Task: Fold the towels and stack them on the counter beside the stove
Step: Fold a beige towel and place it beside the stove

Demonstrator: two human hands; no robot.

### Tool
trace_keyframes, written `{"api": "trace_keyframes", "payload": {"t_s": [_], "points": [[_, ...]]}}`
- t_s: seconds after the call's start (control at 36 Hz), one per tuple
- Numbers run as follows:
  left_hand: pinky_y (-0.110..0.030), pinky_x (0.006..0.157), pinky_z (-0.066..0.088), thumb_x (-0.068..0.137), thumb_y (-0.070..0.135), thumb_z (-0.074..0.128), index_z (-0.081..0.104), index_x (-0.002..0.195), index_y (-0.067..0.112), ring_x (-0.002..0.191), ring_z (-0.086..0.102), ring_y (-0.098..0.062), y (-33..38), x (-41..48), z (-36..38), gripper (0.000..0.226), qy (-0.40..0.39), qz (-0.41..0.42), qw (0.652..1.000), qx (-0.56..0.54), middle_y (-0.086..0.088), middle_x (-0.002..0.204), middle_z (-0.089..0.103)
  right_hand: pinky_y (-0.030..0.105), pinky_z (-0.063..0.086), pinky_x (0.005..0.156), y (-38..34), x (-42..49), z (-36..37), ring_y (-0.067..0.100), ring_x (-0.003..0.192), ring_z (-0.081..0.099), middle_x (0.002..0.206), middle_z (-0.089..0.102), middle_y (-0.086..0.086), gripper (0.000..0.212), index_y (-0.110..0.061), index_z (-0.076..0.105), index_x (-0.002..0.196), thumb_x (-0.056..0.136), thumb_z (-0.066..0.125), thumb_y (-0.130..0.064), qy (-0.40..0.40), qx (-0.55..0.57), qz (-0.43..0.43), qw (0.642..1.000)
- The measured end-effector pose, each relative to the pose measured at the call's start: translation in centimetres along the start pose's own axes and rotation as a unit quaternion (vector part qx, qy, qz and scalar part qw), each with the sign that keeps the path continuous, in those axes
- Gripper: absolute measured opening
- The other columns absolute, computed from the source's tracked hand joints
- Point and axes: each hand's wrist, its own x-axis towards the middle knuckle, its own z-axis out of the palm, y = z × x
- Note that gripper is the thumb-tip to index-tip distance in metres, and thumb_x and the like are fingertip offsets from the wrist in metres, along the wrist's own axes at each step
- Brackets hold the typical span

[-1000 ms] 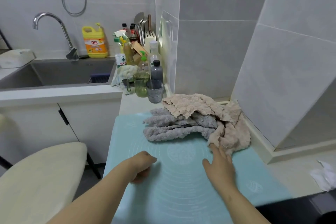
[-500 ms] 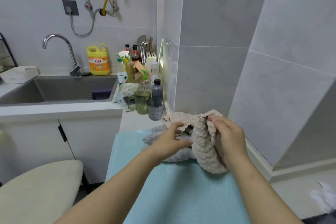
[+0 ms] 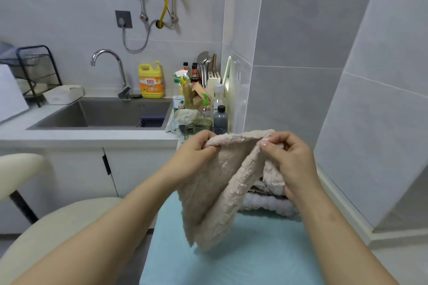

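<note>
Two hands hold one beige towel (image 3: 208, 196) up over the middle of a turquoise mat (image 3: 254, 266) that covers the tabletop (image 3: 398, 261). The left hand (image 3: 194, 152) pinches the top hem at its left end, with the fingers curled around the edge. The right hand (image 3: 289, 162) pinches the same hem further right, with the thumb and fingertips closed on the cloth.

Towel surface: thick, nubbly pile, pale beige throughout. It is doubled lengthwise, so that two layers hang side by side from the hem.

Long axis: nearly vertical. The top hem runs roughly level between the hands. The lower end points down and slightly left, hanging close above the mat (contact cannot be judged).

Behind it, toward the mat's far right corner, a pale grey towel (image 3: 268, 203) lies crumpled beneath further beige cloth (image 3: 273, 178) (whether this is a separate towel cannot be told).
</note>
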Motion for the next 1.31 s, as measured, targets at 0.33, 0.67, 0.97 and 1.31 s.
{"api": "trace_keyframes", "payload": {"t_s": [0.33,0.67,0.97,1.31], "points": [[-0.030,0.060,0.031,0.086,0.017,0.059,0.051,0.074,0.015,0.076,0.046,-0.019,-1.3,-0.6,-6.3,0.014,-0.001,0.040,0.924,0.380,0.000,0.076,0.052,0.034,0.050,0.090,1.7,0.8,2.5,0.017,0.102,0.058,0.104,0.063,0.000,0.029,-0.031,0.059,0.086,0.084,0.063,-0.002,-0.014,-0.144,0.012,0.989],[-0.021,0.058,0.030,0.090,0.014,0.052,0.045,0.075,0.019,0.073,0.047,-0.017,-3.8,-4.4,-5.6,0.018,-0.034,0.008,0.961,0.273,0.009,0.071,0.048,0.014,0.043,0.054,2.0,-1.0,1.8,0.004,0.058,0.053,0.070,0.058,-0.004,0.023,-0.018,0.061,0.079,0.087,0.054,0.002,-0.116,-0.172,0.044,0.977],[-0.028,0.062,0.029,0.086,0.030,0.052,0.030,0.068,0.023,0.077,0.041,-0.019,-11.6,-9.8,0.4,0.030,-0.268,-0.128,0.886,0.356,0.006,0.070,0.040,0.025,0.035,0.063,9.6,-5.5,-2.6,0.012,0.069,0.046,0.075,0.050,-0.001,0.011,-0.013,0.053,0.073,0.082,0.056,-0.009,-0.313,-0.421,0.251,0.814],[-0.028,0.074,0.044,0.098,0.029,0.034,0.058,0.104,0.023,0.091,0.058,-0.016,-13.1,-8.5,0.9,0.026,-0.145,-0.222,0.912,0.314,0.004,0.103,0.061,0.022,0.042,0.046,10.8,-6.0,-3.5,0.013,0.051,0.055,0.064,0.060,-0.003,0.020,-0.017,0.060,0.073,0.090,0.055,-0.027,-0.276,-0.365,0.388,0.800]]}}
